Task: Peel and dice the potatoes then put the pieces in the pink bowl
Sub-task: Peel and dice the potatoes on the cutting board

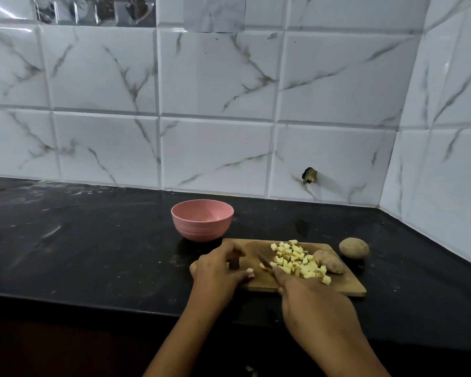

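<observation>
Wooden cutting board (346, 287): dicing step | right hand (318, 303) grips knife (265, 263); left hand (218, 270) curled at its left edge, hold unclear | next, likely: potato dice (297, 261) into empty pink bowl (201, 227)

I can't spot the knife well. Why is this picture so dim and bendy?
Head view: dim light, so the black stone counter swallows detail; the small knife in the right hand looks smeared by blur; glare shines on the glossy white marbled wall tiles top left; the wide lens bends the tile lines near the edges.
</observation>
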